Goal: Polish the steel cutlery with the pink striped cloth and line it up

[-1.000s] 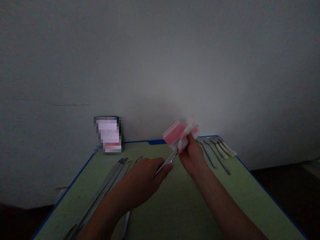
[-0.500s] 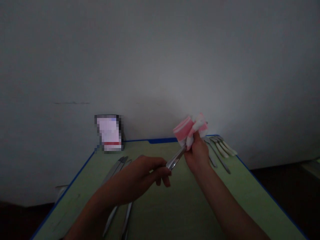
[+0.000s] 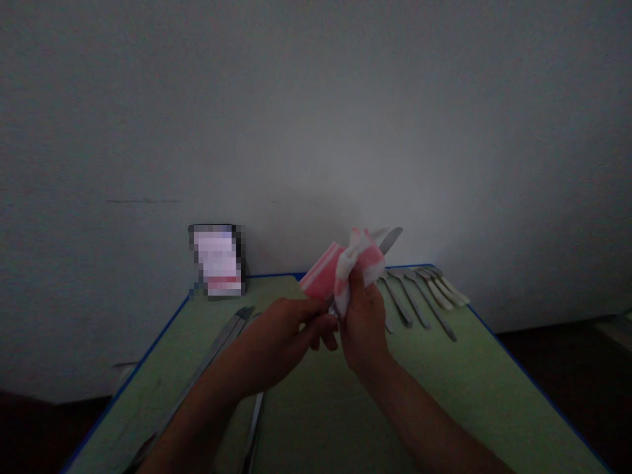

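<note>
My left hand [image 3: 291, 336] is closed in a pinch on the handle end of a table knife. The knife's broad silver blade [image 3: 392, 241] sticks out past a pink and white cloth [image 3: 348, 266], pointing up and to the right. My right hand [image 3: 366, 322] is closed round that cloth, which wraps the middle of the knife. Both hands are close together above the table, and the fingers and cloth hide most of the knife.
Several metal pieces of cutlery [image 3: 417, 299] and white-handled forks [image 3: 444, 289] lie at the table's right rear. Long knives [image 3: 254, 424] lie at the left, partly under my left arm. A blurred phone [image 3: 217, 260] leans on the wall behind the green table [image 3: 316, 421].
My right hand and the cloth have slid left and down along the knife towards my left hand. The blade now shows beyond the cloth, and less of the handle is visible.
</note>
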`<action>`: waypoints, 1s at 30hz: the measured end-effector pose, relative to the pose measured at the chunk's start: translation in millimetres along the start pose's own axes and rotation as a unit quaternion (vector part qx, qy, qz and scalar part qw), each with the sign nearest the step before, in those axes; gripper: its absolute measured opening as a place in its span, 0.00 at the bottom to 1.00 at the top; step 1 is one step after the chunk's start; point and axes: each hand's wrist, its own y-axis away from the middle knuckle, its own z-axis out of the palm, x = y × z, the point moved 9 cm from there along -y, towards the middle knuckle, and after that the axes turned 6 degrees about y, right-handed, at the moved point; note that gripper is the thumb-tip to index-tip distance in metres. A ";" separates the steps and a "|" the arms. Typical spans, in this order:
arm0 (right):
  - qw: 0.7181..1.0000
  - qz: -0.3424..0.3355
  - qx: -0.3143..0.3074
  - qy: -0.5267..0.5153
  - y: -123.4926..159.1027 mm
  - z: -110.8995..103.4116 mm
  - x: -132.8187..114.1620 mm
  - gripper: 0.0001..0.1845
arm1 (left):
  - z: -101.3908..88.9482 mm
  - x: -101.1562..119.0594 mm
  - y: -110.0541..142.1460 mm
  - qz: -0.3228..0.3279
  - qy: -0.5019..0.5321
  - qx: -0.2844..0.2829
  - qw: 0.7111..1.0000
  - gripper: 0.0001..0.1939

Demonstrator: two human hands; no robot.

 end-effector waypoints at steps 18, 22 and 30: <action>0.997 0.044 -0.046 -0.034 12.3 16.1 9.6 0.23 | 0.3 -6.7 -2.7 -0.049 -0.033 0.021 0.998 0.22; 1.000 0.020 -0.010 -0.014 8.2 7.8 9.3 0.22 | -0.9 -5.6 -3.1 -0.039 -0.034 0.036 0.998 0.21; 0.999 0.027 0.010 -0.042 1.6 5.6 3.9 0.20 | -0.2 -3.8 -4.3 -0.036 -0.046 0.032 0.998 0.20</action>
